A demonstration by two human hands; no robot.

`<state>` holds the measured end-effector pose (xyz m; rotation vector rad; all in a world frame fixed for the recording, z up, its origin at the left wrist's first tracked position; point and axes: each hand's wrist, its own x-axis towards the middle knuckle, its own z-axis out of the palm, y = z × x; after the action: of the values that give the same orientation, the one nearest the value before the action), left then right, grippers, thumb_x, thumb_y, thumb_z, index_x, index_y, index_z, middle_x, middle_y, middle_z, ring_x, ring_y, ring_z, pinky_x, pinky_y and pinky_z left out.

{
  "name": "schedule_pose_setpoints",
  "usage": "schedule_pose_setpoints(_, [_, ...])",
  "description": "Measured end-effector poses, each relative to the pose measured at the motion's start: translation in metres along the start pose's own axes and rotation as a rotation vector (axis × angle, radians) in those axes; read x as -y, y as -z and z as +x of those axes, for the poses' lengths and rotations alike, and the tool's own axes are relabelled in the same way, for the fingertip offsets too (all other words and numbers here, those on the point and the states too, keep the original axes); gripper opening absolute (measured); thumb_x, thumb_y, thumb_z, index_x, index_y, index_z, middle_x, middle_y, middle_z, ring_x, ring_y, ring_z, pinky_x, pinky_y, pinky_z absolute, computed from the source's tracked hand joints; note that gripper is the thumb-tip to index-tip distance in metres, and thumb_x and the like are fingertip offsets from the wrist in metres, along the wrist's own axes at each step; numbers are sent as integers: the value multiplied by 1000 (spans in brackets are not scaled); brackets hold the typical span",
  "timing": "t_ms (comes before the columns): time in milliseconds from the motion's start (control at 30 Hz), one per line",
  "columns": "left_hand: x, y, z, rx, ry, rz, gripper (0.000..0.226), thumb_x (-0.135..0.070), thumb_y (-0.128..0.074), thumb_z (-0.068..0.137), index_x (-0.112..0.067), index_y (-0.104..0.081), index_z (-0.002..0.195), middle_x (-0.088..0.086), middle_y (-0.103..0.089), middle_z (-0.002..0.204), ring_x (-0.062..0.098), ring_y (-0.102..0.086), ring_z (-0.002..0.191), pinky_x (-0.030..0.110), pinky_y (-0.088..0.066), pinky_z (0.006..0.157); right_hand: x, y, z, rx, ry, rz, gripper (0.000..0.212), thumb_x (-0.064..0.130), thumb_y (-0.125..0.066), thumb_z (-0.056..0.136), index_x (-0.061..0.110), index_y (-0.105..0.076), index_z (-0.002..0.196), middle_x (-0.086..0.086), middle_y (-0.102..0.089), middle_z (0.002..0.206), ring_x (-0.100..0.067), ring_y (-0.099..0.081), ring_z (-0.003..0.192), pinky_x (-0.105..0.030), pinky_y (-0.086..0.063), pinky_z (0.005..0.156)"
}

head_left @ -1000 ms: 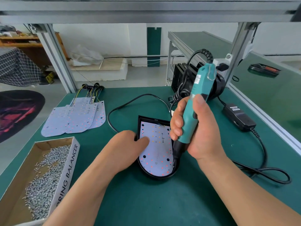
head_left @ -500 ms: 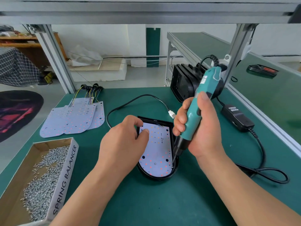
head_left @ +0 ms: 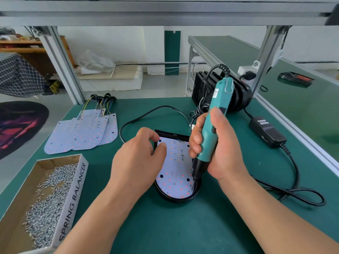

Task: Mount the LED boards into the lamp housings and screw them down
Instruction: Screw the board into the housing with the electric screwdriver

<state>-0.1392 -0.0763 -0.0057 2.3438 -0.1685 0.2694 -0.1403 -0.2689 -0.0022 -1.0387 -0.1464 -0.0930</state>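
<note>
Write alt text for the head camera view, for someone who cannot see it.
A right hand grips a teal screwdriver, tip down at the right edge of an LED board in a black lamp housing; the left hand touches the board's far-left corner.

White LED board (head_left: 176,162) lies flat, apparently seated, in black lamp housing (head_left: 176,200).

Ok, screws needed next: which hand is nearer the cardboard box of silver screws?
Left. The left hand is at the white LED board, right of the box; the right hand grips the teal screwdriver farther right.
</note>
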Motion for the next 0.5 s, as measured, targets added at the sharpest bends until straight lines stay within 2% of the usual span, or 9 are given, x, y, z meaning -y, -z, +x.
schedule_pose_setpoints(133, [-2, 0, -5, 42, -83, -41, 13, -27, -62, 100, -37, -57, 92, -19, -55, 59, 6, -53, 58, 33, -41, 57, 5, 2, 1, -51, -9, 67, 43, 62, -64, 89, 19, -59, 86, -3, -47, 64, -19, -42, 49, -29, -42, 52])
schedule_pose_setpoints(200, [-4, 0, -7, 82, -125, -18, 13, -27, -62, 100, -37, -59, 93, -17, -54, 59, 10, -51, 58, 33, -44, 58, 7, 2, 1, -71, 0, 83, 43, 61, -61, 92, 18, -58, 85, -3, -47, 64, -18, -42, 49, -29, -42, 51])
schedule_pose_setpoints(300, [-8, 2, -11, 160, -185, -8, 15, -27, -63, 100, -42, -63, 98, -19, -54, 61, 9, -53, 60, 30, -40, 59, 11, 2, 1, -91, 18, 131, 42, 59, -56, 96, 18, -57, 85, -3, -46, 63, -18, -43, 48, -28, -44, 50])
schedule_pose_setpoints(367, [-11, 4, -16, 221, -231, 8, 15, -33, -63, 98, -43, -68, 109, -22, -54, 65, 7, -53, 62, 27, -38, 60, 14, 1, 0, -98, 48, 164, 43, 59, -54, 98, 19, -58, 84, -3, -46, 64, -18, -43, 49, -28, -44, 51])
schedule_pose_setpoints(500, [-18, 6, -24, 273, -371, 99, 47, -57, -52, 86, -44, -67, 128, -35, -53, 79, -7, -53, 70, 14, -29, 59, 21, -1, -4, -127, 132, 200, 44, 59, -52, 100, 18, -56, 86, -2, -46, 66, -18, -42, 52, -28, -43, 53])
